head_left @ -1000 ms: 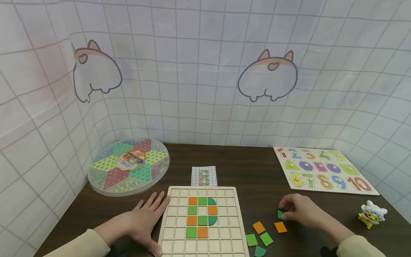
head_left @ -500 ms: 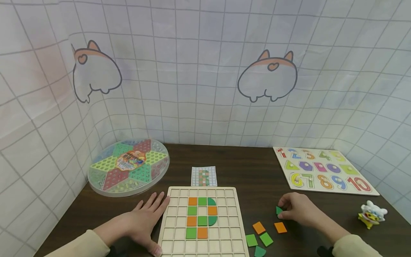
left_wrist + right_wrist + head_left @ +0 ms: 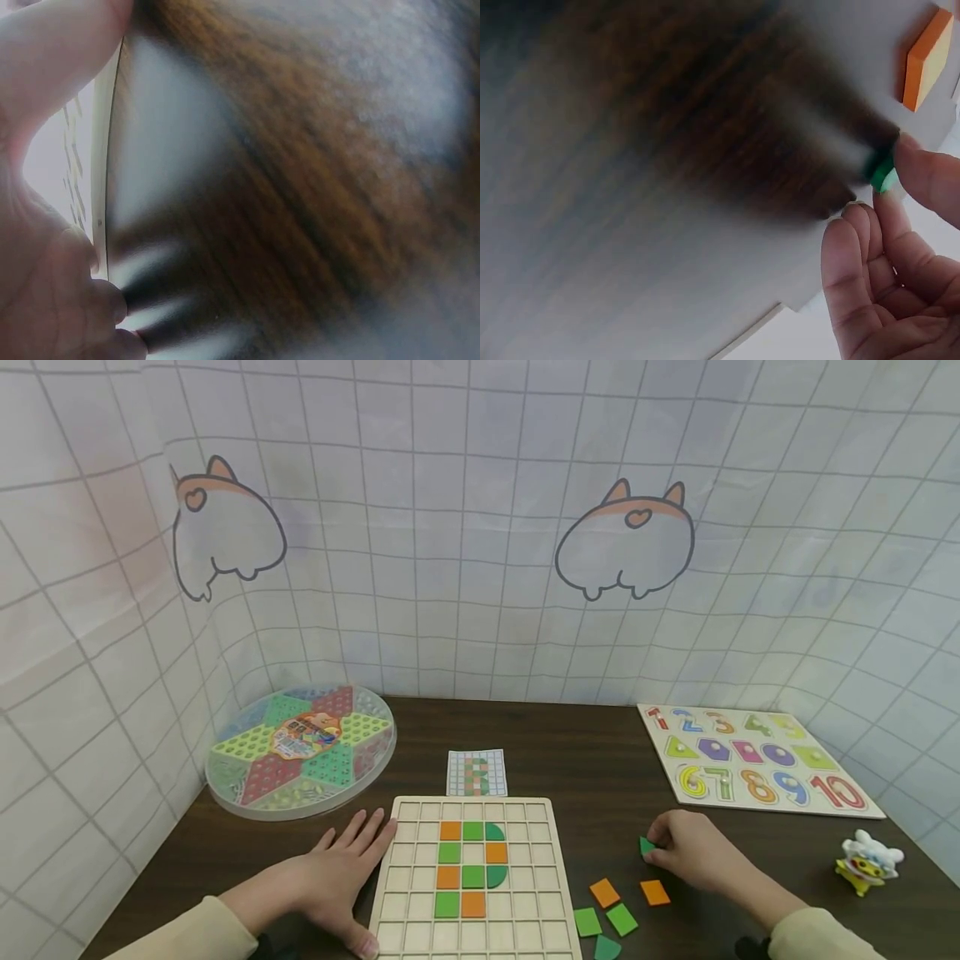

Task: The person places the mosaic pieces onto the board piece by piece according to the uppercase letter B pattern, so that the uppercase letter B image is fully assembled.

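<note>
Head view has our right hand (image 3: 697,852) to the right of the wooden grid board (image 3: 532,906), well apart from it, with a dark green piece (image 3: 646,847) pinched between thumb and finger. The right wrist view shows the same pinch, though we cannot tell whether the piece touches the table (image 3: 577,760). Our left hand (image 3: 333,872) is unclenched, fingers straight and spread along the board's left edge, index fingertip and thumb seeming to touch it. That looks a sound brace: light, even pressure should stop the board sliding without tipping it.

For the small piece, we judge a fingertip hold on opposite edges best, since it leaves the outline visible and lets us turn it in the air. Squeezing too hard could flick it away. Nearer us, to the right of the board, lie two orange tiles (image 3: 604,892), two light green tiles (image 3: 622,919) and a loose rounded piece (image 3: 607,947); a path above them would avoid nudging any. Beyond the board's far edge, the printed card (image 3: 477,772) is worth a glance for orientation.
</note>
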The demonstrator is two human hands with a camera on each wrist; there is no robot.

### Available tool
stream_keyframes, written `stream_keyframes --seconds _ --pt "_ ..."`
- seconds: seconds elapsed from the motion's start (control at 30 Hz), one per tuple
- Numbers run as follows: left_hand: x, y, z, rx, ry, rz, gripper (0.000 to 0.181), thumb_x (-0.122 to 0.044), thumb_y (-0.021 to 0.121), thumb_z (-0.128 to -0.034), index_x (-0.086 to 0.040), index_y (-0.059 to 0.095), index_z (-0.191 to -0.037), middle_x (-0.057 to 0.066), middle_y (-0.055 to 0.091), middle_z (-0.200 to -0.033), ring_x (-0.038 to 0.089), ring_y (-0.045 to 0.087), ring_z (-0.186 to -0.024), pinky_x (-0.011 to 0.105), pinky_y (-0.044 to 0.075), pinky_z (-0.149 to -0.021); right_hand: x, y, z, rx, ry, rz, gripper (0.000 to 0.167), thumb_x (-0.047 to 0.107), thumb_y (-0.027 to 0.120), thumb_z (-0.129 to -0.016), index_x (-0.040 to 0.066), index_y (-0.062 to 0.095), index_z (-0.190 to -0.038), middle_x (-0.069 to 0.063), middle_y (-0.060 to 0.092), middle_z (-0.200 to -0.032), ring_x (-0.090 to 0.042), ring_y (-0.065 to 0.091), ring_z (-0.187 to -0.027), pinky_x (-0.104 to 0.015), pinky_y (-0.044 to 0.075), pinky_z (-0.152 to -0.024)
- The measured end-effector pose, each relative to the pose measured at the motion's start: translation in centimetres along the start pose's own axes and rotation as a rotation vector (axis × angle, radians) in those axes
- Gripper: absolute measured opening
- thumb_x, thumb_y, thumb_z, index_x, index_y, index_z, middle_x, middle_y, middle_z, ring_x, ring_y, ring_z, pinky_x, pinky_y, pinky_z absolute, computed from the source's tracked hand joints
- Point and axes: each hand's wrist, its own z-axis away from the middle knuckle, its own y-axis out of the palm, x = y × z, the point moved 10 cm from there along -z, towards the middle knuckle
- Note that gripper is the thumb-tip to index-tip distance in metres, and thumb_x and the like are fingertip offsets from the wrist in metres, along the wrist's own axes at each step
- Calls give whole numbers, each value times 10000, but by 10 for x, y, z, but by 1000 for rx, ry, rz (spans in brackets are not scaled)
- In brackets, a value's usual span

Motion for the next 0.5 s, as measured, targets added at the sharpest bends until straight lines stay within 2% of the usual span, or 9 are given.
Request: stream_keyframes --seconds 0.13,0.3,0.4,0.5 --pt "5 2 -2 -9 2 -1 1485 -881 739 -576 -214 -14 -1668 151 -63 -1732 422 -51 -1591 750 111 -1175 10 -4 2 -69 -21 20 63 68 752 -901 56 717 -851 10 661 -756 -110 566 -679 -280 500 -617" --pt "8 3 -5 -14 0 -11 1495 -915 714 -551 -240 -14 -1668 140 -55 -1735 415 -50 -1592 751 110 -1175 31 -6 3 -128 -75 50 123 45 712 -923 86 725 -808 23 652 -729 -99 536 -649 -267 471 -585" --pt "4 2 -4 -3 -2 -12 1488 -874 748 -575 -210 -11 -1668 159 -52 -1732 428 -43 -1590 755 114 -1171 41 -8 2 -146 -97 52 109 39 715 -923 76 725 -821 18 661 -751 -97 539 -660 -268 481 -594" --pt "3 2 -3 6 -4 -14 1483 -839 772 -595 -182 -15 -1667 174 -54 -1728 441 -39 -1586 758 118 -1167 51 -8 -2 -144 -129 41 23 37 734 -915 48 725 -897 -5 681 -827 -104 573 -715 -291 517 -636"
